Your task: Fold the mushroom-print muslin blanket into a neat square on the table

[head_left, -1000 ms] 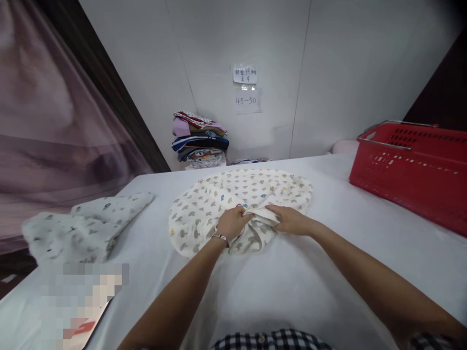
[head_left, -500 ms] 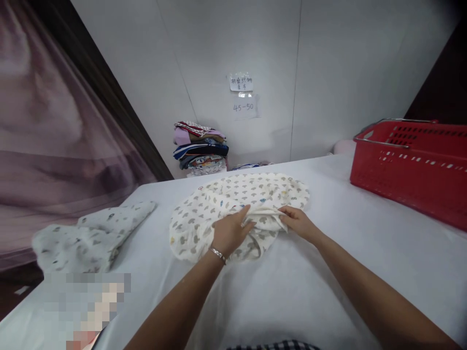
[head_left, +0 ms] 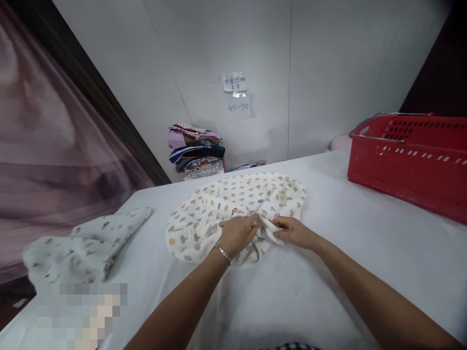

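Note:
A white cloth (head_left: 248,187) printed with grey mushrooms and a few coloured ones lies in a rounded shape, its near edge bunched. My left hand (head_left: 239,236), a silver bracelet at its wrist, grips the bunched near part of this cloth, its fingertips partly hidden in the folds. Just to the right, my right hand (head_left: 294,232) pinches a raised fold of the same edge between thumb and fingers. Both hands are close together at the cloth's near side.
White fabric covers the table (head_left: 339,233). A similar printed cloth (head_left: 80,243) lies folded at the left, beside a pixelated patch. At the right stands a red basket (head_left: 408,170). Folded clothes (head_left: 197,150) are stacked by the wall beneath paper signs (head_left: 239,106). A pinkish curtain (head_left: 54,136) hangs left.
Both hands have moved slightly nearer to me, drawing the gripped edge down over the near opening of the cloth. The whole view has shifted a little.

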